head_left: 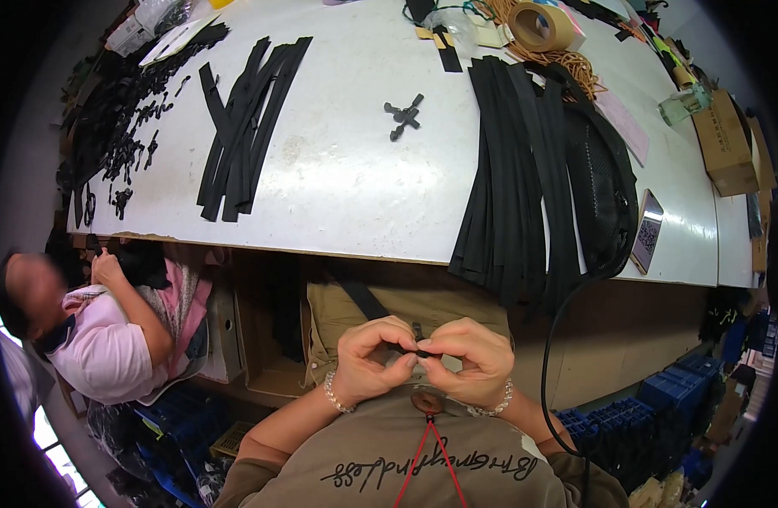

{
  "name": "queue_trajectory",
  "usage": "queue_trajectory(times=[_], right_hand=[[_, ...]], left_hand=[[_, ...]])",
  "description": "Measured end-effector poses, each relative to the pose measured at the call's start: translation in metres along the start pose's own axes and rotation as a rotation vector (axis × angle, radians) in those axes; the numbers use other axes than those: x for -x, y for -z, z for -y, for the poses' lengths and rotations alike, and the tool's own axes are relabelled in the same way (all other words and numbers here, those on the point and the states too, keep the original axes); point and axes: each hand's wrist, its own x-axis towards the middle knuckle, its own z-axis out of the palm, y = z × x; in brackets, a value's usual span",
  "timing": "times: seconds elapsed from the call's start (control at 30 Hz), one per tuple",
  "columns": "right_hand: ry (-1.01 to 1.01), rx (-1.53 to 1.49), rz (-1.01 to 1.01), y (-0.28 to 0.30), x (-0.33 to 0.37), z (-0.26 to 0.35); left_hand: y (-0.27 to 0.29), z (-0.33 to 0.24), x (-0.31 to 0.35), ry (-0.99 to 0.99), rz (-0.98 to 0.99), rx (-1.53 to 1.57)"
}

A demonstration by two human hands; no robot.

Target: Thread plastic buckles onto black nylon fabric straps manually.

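Close to my chest, my left hand [374,360] and my right hand [472,360] meet fingertip to fingertip, both pinched closed on one black webbing strap [362,296]. Its free length runs from the left fingers up toward the table edge. A small black piece [417,328] pokes out between the hands; its exact kind is mostly hidden by my fingers. On the white table [347,195] in front of me lie a few small black plastic buckles [403,116]. Black strips [499,169] hang over the table's edge at the right, and a crossed bundle of black straps [249,127] lies at the left.
A black mesh bag [601,178], a phone [648,230], a tape roll [541,27] and a cardboard box [725,144] are at the right. Small black parts [122,144] cover the left end, where a co-worker [118,330] sits. A black cable [548,372] hangs beside my right arm.
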Motion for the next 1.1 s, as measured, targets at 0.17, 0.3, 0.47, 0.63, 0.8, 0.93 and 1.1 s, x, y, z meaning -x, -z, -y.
queue_trajectory(times=[0.17,0.3,0.47,0.63,0.8,0.93,1.1], right_hand=[[0.007,0.016,0.007,0.000,0.000,-0.002],[-0.175,-0.190,-0.024,-0.002,0.002,0.001],[-0.124,-0.154,0.055,0.006,0.003,-0.008],[-0.092,-0.121,0.060,0.005,0.003,-0.009],[-0.105,-0.117,0.052,0.005,0.008,-0.009],[-0.076,-0.120,-0.003,0.002,0.012,-0.009],[-0.046,-0.137,-0.019,0.001,0.013,-0.011]], left_hand=[[-0.002,-0.003,0.000,0.015,-0.029,-0.059],[-0.001,0.001,-0.001,-0.071,-0.040,-0.057],[-0.001,0.003,-0.001,-0.130,-0.053,-0.040],[-0.004,-0.003,-0.003,-0.129,-0.087,0.032],[0.001,-0.003,-0.004,-0.174,-0.019,-0.048],[-0.001,-0.008,-0.007,-0.203,-0.007,-0.106],[0.001,-0.012,-0.008,-0.244,0.036,-0.143]])
